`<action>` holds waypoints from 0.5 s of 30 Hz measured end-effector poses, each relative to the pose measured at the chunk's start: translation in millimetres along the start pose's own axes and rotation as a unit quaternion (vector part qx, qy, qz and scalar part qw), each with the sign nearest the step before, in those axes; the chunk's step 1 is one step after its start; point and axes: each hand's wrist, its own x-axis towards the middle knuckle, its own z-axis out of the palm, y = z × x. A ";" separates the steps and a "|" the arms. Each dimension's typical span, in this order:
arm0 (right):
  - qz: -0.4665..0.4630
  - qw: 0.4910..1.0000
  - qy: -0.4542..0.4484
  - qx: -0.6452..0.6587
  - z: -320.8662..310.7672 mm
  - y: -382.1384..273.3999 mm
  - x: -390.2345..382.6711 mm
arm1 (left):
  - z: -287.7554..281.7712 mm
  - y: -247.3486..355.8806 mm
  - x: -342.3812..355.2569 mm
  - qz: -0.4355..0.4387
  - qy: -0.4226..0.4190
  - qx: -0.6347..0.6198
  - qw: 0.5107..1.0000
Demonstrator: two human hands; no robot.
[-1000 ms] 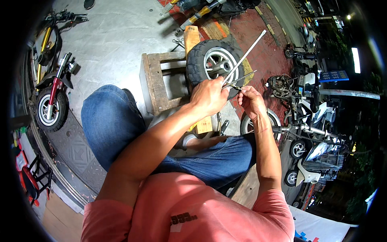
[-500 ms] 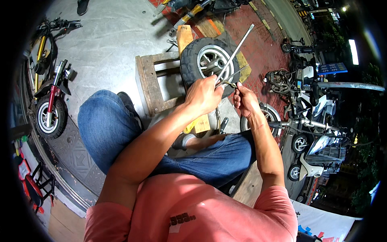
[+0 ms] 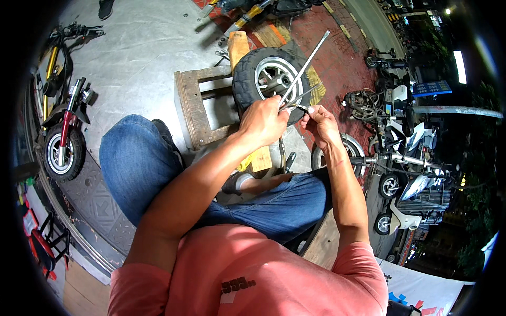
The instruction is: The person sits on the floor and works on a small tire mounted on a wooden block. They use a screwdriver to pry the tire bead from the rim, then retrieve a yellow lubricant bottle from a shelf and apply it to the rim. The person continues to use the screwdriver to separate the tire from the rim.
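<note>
A small wheel with a knobby black tire and silver rim leans on a low wooden frame in front of me. My left hand is closed at the tire's near side, around a long metal tire lever. Its flat tip points up and away, across the wheel. A second, thinner rod sticks out from the same fist. My right hand is closed in a pinch at the tire's right edge, on a small thin piece mostly hidden by the fingers. A hose hangs below my left hand.
A wooden block stands behind the wheel. At the left is a scooter with a red fork. Several parked scooters line the right, and another wheel sits beyond my right knee. My bent legs frame the work.
My right hand has shifted slightly up and left, and its fingers have turned in closer to the tire. The left hand keeps its hold on the lever. The whole view has shifted a little.
</note>
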 end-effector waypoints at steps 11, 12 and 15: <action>0.008 1.000 -0.001 0.017 -1.8 -1.2 -0.2 | -1.4 -1.3 0.4 0.002 -0.003 -0.003 1.000; 0.009 1.000 0.001 0.017 -2.1 -1.3 -0.4 | -1.2 -1.3 0.1 0.004 -0.002 -0.002 1.000; 0.008 1.000 -0.001 0.014 -4.5 -0.2 0.6 | -1.3 -0.8 -0.3 0.009 -0.001 0.001 1.000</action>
